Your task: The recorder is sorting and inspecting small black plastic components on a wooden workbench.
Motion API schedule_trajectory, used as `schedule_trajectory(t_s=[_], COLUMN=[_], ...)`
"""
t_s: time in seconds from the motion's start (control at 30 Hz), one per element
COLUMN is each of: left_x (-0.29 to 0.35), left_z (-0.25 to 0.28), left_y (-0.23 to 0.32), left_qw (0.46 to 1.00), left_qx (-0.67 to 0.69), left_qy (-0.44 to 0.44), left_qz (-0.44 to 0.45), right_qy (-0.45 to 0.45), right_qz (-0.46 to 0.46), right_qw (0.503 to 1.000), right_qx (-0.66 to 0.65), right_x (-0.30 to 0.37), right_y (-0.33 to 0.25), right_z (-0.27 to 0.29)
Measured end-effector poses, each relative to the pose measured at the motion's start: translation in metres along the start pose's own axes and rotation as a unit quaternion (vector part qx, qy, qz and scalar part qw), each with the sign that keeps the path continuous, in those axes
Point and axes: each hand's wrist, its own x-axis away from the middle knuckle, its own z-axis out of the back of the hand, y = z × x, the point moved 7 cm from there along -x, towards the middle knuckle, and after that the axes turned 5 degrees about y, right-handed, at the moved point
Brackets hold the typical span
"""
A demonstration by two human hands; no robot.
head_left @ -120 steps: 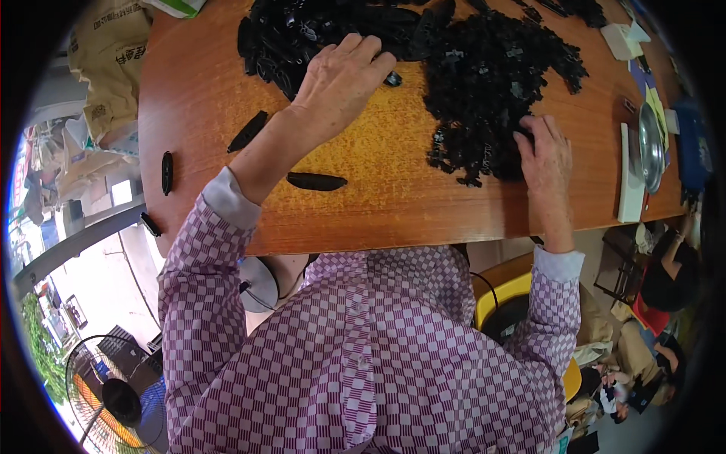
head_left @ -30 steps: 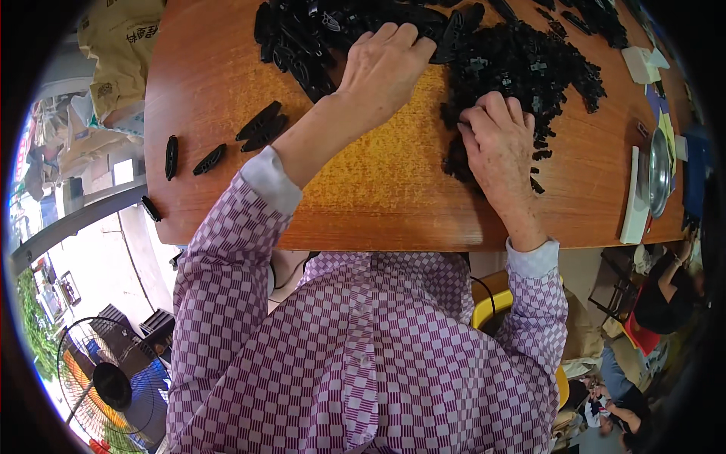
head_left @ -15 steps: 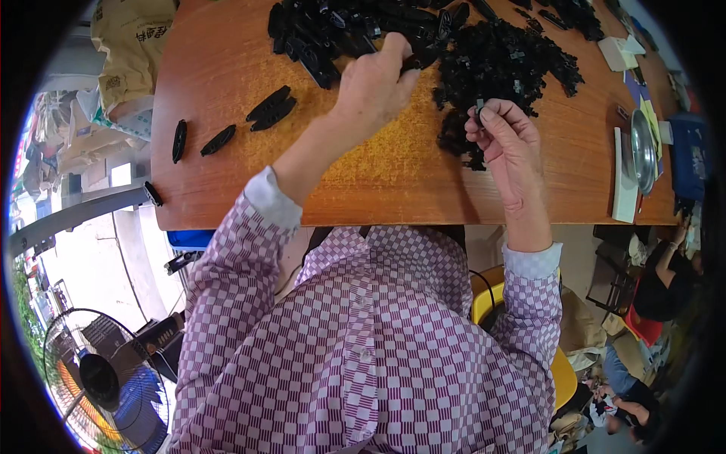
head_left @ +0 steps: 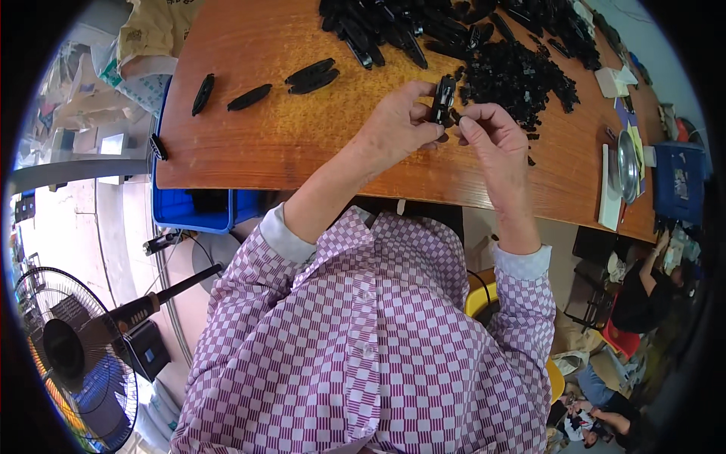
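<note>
Between the thumb and fingers of my left hand (head_left: 397,125) is a long black plastic part (head_left: 444,100), held up on end above the table. Close beside it, my right hand (head_left: 495,140) pinches a small dark piece (head_left: 455,117) between thumb and forefinger, at the lower end of the long part. Whether the two pieces touch I cannot tell. Beyond my right hand spreads a heap of small black pieces (head_left: 507,76). A pile of long black parts (head_left: 378,30) lies farther back. Several similar long parts, one of them here (head_left: 249,97), rest apart on the left of the table.
The wooden table (head_left: 302,159) has a blue crate (head_left: 193,219) under its left edge. A metal bowl (head_left: 628,166) and a white strip (head_left: 609,189) lie at the right. A fan (head_left: 68,348) stands lower left; another person (head_left: 643,295) is far right.
My left hand has come back from the pile of long parts with one of them in its grip. My right hand, still pinching its small piece, is now close to it. The view has shifted.
</note>
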Motion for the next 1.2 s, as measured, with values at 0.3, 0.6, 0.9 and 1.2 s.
schedule_trajectory(t_s=[0.3, 0.6, 0.9, 1.2], left_x=[0.022, 0.028, 0.024, 0.009], left_z=[-0.005, -0.007, -0.012, -0.01], left_y=[0.013, 0.003, -0.019, -0.015], left_qw=[0.955, 0.958, 0.992, 0.981], left_qx=[-0.274, -0.258, -0.109, -0.161], left_qy=[-0.041, -0.023, -0.006, -0.069], left_qz=[-0.103, -0.119, -0.066, -0.079], right_qy=[-0.18, -0.228, -0.064, -0.069], right_qz=[0.296, 0.29, -0.017, -0.039], right_qw=[0.821, 0.789, 0.996, 0.995], right_qx=[0.454, 0.492, 0.067, 0.055], right_x=[0.024, 0.022, 0.012, 0.002], right_y=[-0.058, -0.045, 0.026, 0.038], right_z=[-0.045, -0.049, -0.013, -0.001])
